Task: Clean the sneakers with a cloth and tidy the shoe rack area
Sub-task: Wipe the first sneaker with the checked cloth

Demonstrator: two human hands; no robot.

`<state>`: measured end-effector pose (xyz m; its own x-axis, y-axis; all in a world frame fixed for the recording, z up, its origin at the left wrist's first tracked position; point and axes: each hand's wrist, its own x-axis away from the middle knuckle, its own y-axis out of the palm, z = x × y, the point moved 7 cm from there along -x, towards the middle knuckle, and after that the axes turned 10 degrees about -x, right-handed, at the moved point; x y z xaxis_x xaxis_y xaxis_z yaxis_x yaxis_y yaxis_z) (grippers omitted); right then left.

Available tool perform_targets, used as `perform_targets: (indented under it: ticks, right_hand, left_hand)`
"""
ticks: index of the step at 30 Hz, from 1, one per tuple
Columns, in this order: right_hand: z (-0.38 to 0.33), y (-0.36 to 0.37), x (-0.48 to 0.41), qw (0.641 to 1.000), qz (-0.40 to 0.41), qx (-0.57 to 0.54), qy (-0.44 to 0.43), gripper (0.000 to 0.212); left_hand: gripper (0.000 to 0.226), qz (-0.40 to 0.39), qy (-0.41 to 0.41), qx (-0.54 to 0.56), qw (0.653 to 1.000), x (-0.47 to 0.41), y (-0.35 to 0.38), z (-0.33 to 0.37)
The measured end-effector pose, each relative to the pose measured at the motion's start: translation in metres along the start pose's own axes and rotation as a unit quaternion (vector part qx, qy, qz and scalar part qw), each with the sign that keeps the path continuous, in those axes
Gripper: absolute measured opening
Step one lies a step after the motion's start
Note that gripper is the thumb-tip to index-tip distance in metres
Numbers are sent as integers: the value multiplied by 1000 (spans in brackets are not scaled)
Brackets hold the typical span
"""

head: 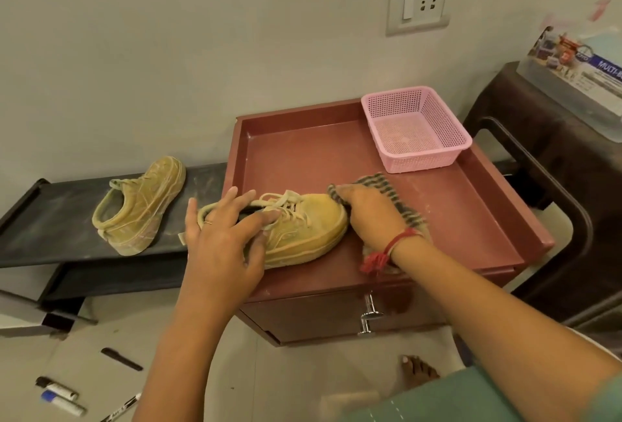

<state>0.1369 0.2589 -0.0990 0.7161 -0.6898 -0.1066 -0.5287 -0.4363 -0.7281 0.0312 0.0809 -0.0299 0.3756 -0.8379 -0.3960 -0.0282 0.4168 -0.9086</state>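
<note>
My left hand point(222, 236) rests spread-fingered on the sneaker point(309, 229) on the table point(454, 206); my right hand point(370, 216) grips the cloth point(380, 186) against its toe.

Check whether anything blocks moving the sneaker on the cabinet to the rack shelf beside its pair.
Nothing visible does. The sneaker sits at the red cabinet's left edge, beside the black rack shelf, and no object shows on the shelf between it and the other sneaker.

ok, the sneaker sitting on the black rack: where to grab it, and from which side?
Best bet: pinch the heel collar of the sneaker, coming from above on the near side. It stands upright on the black rack, heel toward the person, with its opening facing up and unobstructed.
</note>
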Motion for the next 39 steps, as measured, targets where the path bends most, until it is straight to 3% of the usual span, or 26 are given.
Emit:
perform_targets:
  ticks: [6, 11, 14, 17, 19, 21, 24, 28, 32, 36, 39]
  right_hand:
    - [-31, 23, 21, 996, -2, -59, -62, 54]
    - [15, 5, -3, 983, 48, -143, 108, 40]
    - [8, -21, -9, 961, 126, -222, 105, 42]
    - [4, -38, -11, 936, 158, -299, 101, 41]
    - [-1, -34, -10, 939, 129, -304, 96, 41]
    - [-10, -23, -6, 952, 95, -279, 81, 42]
    - [-33, -4, 5, 970, 46, -237, 34, 43]
    - [-56, 23, 30, 983, 26, -178, -39, 47]
    - [-51, 13, 30, 972, 52, -228, -20, 47]
    - [-43, -39, 19, 934, 153, -323, -11, 50]
    - [-71, -89, 35, 936, 210, -255, -123, 51]
  left_hand:
    - [31, 9, 4, -15, 1000, -2, 2, 0]
    - [35, 21, 18, 16, 999, 2, 1, -1]
    - [36, 114, -1, 89, 989, 7, -26, -4]
    - [45, 241, -135, 144, 950, 21, -61, -28]
    - [68, 193, -267, 137, 934, 29, -56, -51]
    - [104, 37, -371, 84, 924, 38, -30, -68]
    - [129, -126, -415, 74, 898, 48, 4, -72]
    - [115, -154, -420, 76, 891, 47, 12, -68]
    - [97, -32, -420, 172, 891, 38, -6, -59]
    - [94, 137, -258, 262, 920, 10, -45, -32]
    - [106, 143, -149, 270, 941, 0, -51, -15]
